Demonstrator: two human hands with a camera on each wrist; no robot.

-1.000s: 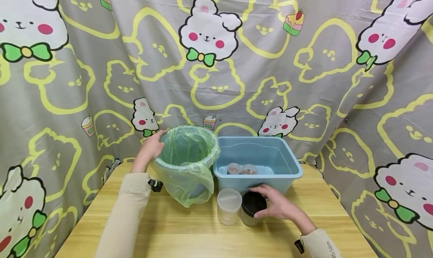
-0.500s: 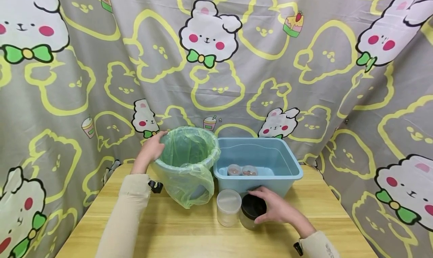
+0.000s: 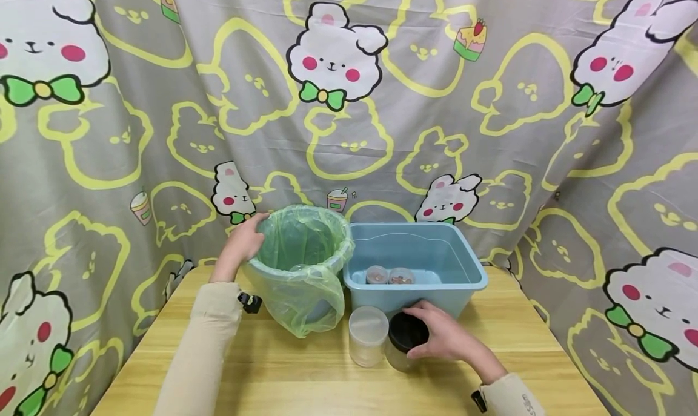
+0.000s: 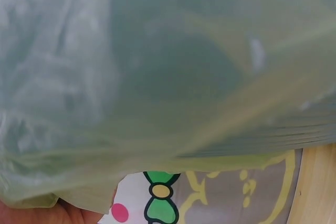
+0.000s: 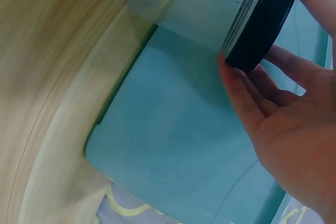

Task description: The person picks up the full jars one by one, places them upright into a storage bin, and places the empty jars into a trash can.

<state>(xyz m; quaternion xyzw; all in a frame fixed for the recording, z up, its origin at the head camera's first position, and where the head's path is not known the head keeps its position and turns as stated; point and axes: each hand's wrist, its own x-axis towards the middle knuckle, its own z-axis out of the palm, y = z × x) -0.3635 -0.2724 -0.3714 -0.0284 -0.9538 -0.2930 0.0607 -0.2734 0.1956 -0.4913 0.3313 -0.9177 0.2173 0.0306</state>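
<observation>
My left hand (image 3: 242, 246) holds the left side of a light-blue trash bin (image 3: 256, 270) at its rim, which is lined with a thin green bag (image 3: 313, 307). In the left wrist view, the green bag (image 4: 173, 103) fills most of the picture and only a bit of the fingers (image 4: 37, 215) shows. My right hand (image 3: 438, 334) pinches the black lid (image 3: 409, 331) of a clear jar (image 3: 397, 356) standing on the table. The right wrist view has the thumb and fingertips on opposite sides of that lid (image 5: 262, 24).
A second clear jar (image 3: 368, 337) with a whitish lid stands just left of the black-lidded one. Behind them is a blue rectangular tub (image 3: 414, 292) holding two small round containers (image 3: 377, 275). The wooden table (image 3: 305, 386) ends before a patterned curtain (image 3: 349, 125).
The hands and containers hold practically the same places. The camera view has shifted very slightly.
</observation>
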